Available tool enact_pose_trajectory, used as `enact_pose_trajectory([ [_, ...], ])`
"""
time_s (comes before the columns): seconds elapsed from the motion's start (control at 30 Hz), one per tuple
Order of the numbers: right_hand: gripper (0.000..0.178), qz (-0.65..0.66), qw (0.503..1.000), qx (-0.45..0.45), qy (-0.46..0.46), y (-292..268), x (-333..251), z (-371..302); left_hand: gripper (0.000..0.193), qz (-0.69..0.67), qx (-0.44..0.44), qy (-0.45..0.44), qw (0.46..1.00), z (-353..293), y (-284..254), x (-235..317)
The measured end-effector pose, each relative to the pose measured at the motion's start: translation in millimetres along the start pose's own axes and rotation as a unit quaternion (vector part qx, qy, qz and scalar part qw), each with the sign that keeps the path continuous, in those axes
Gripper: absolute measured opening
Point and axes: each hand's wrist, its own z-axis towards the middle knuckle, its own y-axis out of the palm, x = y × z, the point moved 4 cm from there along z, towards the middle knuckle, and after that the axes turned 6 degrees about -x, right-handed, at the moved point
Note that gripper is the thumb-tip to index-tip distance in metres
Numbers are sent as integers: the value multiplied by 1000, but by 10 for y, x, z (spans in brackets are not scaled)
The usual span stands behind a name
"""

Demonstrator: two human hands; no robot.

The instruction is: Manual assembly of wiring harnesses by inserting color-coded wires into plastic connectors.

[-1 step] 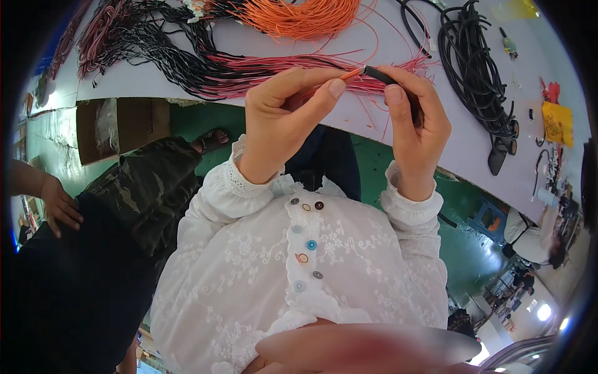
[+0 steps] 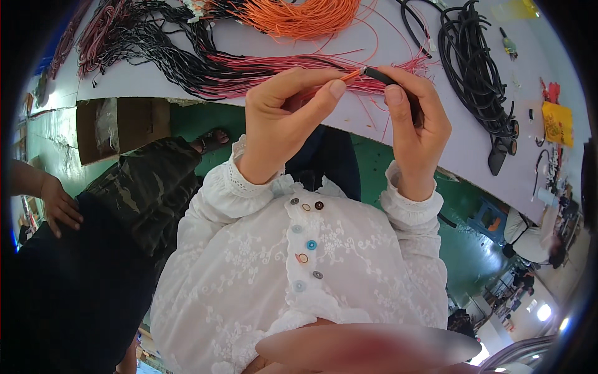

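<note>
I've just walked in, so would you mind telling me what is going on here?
A person in a white blouse is working at the table. The left hand pinches an orange wire, and the right hand holds a black cable. Their ends meet between the hands; whether they are joined is hard to tell. Pink and black wires lie beyond, with an orange bundle behind and coiled black cables at right.

Thin orange wire (image 2: 352, 75), slanting up rightward, thicker black cable (image 2: 377, 75), sloping down rightward, ends close together
</note>
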Motion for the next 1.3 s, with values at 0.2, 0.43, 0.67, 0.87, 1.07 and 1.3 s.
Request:
enact_pose_trajectory([
  [0.2,20,-102,992,-38,-61,-100,-98,48,16,38,-26,2,999,-3,-57,35],
  [0.43,24,-114,987,-77,-78,-198,-102,104,15,33,-61,-24,997,1,-100,-9],
  [0.67,27,-178,963,-134,-152,-298,-136,206,14,21,-81,-48,995,26,-145,-22],
  [0.87,27,-194,953,-150,-176,-292,-127,212,15,37,-100,-39,994,16,-134,11],
  [1.07,26,-189,952,-163,-177,-287,-141,194,16,40,-103,-37,993,8,-134,-30],
  [1.3,25,-135,976,-146,-89,-256,-119,122,14,59,-25,29,998,-15,-77,-30],
])
